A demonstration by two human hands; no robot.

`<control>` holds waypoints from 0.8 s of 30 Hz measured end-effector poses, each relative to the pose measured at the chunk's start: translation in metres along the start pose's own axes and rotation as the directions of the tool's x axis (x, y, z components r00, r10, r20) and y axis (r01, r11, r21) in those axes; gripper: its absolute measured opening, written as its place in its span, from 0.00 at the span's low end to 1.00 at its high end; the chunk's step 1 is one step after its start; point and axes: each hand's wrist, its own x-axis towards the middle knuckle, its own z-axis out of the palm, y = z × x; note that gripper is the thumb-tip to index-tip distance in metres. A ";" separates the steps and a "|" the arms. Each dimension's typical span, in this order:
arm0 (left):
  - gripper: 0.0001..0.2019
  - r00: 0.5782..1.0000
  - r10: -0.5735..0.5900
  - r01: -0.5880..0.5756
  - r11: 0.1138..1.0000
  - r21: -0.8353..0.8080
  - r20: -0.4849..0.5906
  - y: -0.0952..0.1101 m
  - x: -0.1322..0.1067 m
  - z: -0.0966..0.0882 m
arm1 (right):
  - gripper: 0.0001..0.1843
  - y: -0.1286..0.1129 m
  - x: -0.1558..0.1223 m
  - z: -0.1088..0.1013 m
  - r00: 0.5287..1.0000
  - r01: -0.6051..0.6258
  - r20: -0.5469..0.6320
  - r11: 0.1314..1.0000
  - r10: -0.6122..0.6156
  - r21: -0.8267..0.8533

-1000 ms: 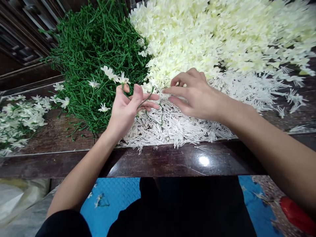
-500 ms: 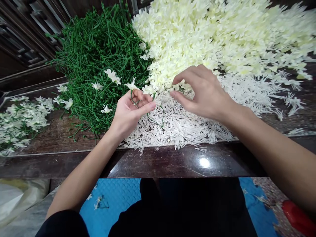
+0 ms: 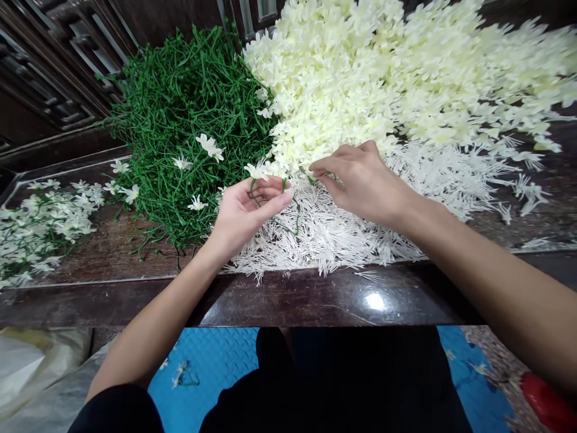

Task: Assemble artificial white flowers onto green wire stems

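My left hand is curled round a thin green stem that carries a small white flower above the fingers. My right hand pinches the stem's other end between thumb and forefinger, just beside a heap of cream flower heads. Both hands hover over a spread of white spiky plastic pieces on the dark wooden table.
A heap of loose green stems lies at the back left, with a few white flowers on it. Finished flower sprigs lie at the far left. Below the table edge are a blue mat and a plastic bag.
My left fingers have closed round the stem. My right hand has gone from reaching over the white pieces to pinching the stem end. The view has shifted slightly.
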 end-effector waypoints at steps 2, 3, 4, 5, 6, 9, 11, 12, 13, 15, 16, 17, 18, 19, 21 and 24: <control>0.10 1.000 -0.007 0.007 1.000 0.018 0.007 0.000 -0.001 0.001 | 0.18 -0.003 -0.001 -0.003 0.999 -0.013 -0.048 1.000 0.013 0.011; 0.10 1.000 -0.012 0.011 1.000 0.027 0.008 -0.001 -0.001 0.001 | 0.18 -0.005 -0.001 -0.005 0.997 -0.017 -0.079 0.999 0.019 0.027; 0.10 1.000 -0.015 0.015 0.999 0.039 0.006 -0.001 -0.001 0.002 | 0.18 -0.007 -0.001 -0.007 0.994 -0.024 -0.109 0.998 0.029 0.053; 0.10 1.000 -0.016 0.016 0.999 0.052 0.001 -0.001 -0.001 0.002 | 0.18 -0.009 -0.002 -0.009 0.990 -0.032 -0.133 0.995 0.044 0.091; 0.10 1.000 -0.011 0.011 0.998 0.064 -0.003 -0.001 -0.001 0.002 | 0.18 -0.010 -0.002 -0.010 0.987 -0.045 -0.148 0.989 0.066 0.138; 0.10 0.999 0.032 -0.031 0.996 0.089 -0.006 -0.001 0.000 0.003 | 0.17 -0.014 -0.001 -0.013 0.974 -0.104 -0.165 0.952 0.156 0.288; 0.10 0.999 0.053 -0.053 0.994 0.092 0.001 -0.001 0.001 0.004 | 0.14 -0.014 0.000 -0.013 0.967 -0.109 -0.176 0.923 0.185 0.370; 0.11 0.999 0.054 -0.054 0.994 0.095 0.000 0.000 0.001 0.004 | 0.13 -0.014 0.000 -0.012 0.966 -0.099 -0.182 0.910 0.186 0.403; 0.11 0.999 0.048 -0.047 0.994 0.103 -0.004 0.000 0.000 0.004 | 0.12 -0.014 0.000 -0.011 0.965 -0.083 -0.190 0.898 0.181 0.432; 0.12 0.999 0.035 -0.032 0.992 0.123 -0.025 0.002 -0.001 0.005 | 0.12 -0.015 -0.001 -0.009 0.963 -0.044 -0.213 0.881 0.163 0.472; 0.12 0.999 0.033 -0.028 0.990 0.137 -0.033 0.003 -0.001 0.006 | 0.12 -0.015 -0.001 -0.008 0.964 -0.026 -0.221 0.875 0.150 0.483; 0.13 0.999 0.037 -0.031 0.988 0.152 -0.040 0.003 -0.002 0.006 | 0.12 -0.017 -0.002 -0.008 0.962 -0.002 -0.236 0.872 0.135 0.490; 0.13 0.998 0.047 -0.039 0.985 0.165 -0.042 0.004 -0.002 0.006 | 0.11 -0.019 -0.003 -0.007 0.963 0.022 -0.244 0.868 0.115 0.495; 0.13 0.997 0.058 -0.050 0.983 0.179 -0.041 0.005 -0.002 0.006 | 0.10 -0.021 -0.003 -0.007 0.965 0.046 -0.245 0.865 0.090 0.499; 0.14 0.996 0.089 -0.081 0.978 0.193 -0.029 0.005 -0.002 0.006 | 0.07 -0.025 -0.005 -0.007 0.964 0.102 -0.262 0.852 0.042 0.513; 0.12 0.989 0.146 -0.136 0.971 0.196 -0.034 0.004 -0.001 0.006 | 0.06 -0.031 -0.007 -0.008 0.972 0.146 -0.235 0.816 -0.014 0.559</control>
